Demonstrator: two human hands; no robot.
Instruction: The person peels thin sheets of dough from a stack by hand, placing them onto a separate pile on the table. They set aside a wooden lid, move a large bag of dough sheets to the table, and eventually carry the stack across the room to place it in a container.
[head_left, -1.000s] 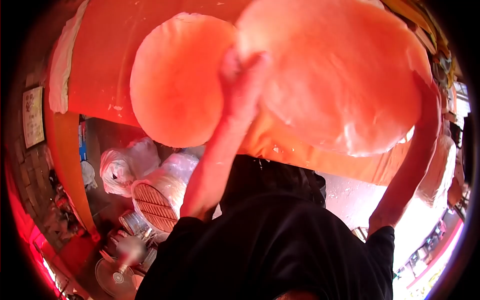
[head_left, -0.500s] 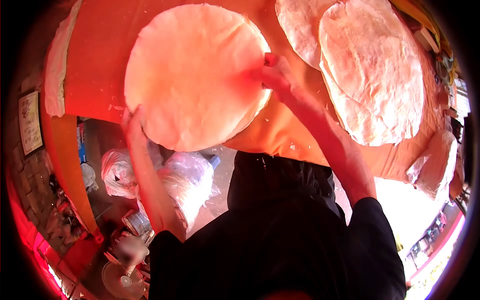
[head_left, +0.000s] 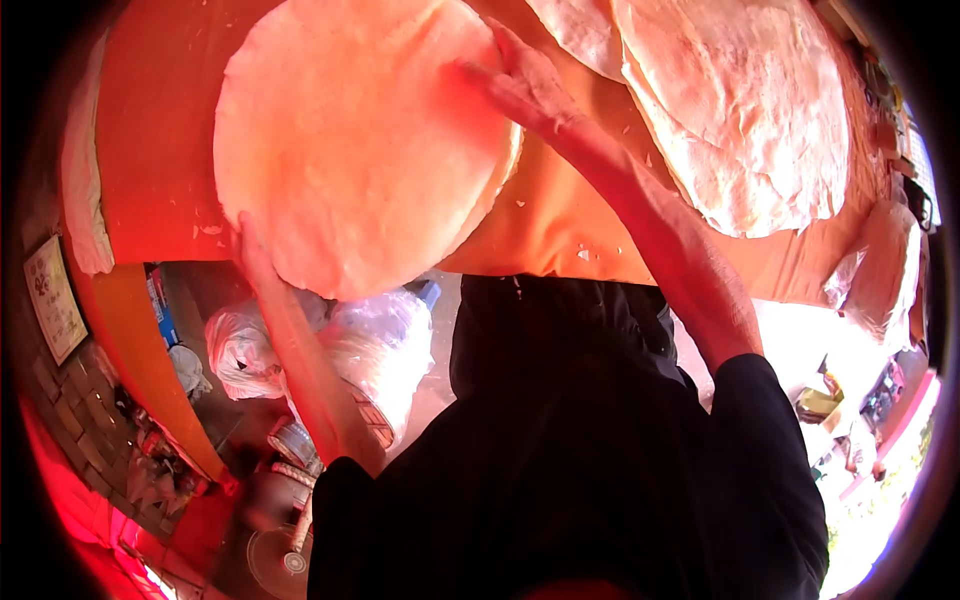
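A large round, thin flatbread lies on the orange cloth, its near edge jutting past the cloth's front edge. At its right edge, another layer shows beneath. My left hand is at the lower left rim, closed on the edge with its fingers partly hidden. On the upper right side, my right hand rests with thumb and fingers apart, the thumb over the bread's surface and blurred. Farther right lie more wrinkled flatbreads, overlapping one another, with neither hand on them.
Orange cloth covers the table, with crumbs scattered on it. Plastic-wrapped bundles stand below the front edge. A fan is at lower left. Another wrapped bundle lies at the right end.
My right hand has gone from pinching the bread's right edge to spread fingers higher up. The view has shifted, and the bread appears farther up and left.
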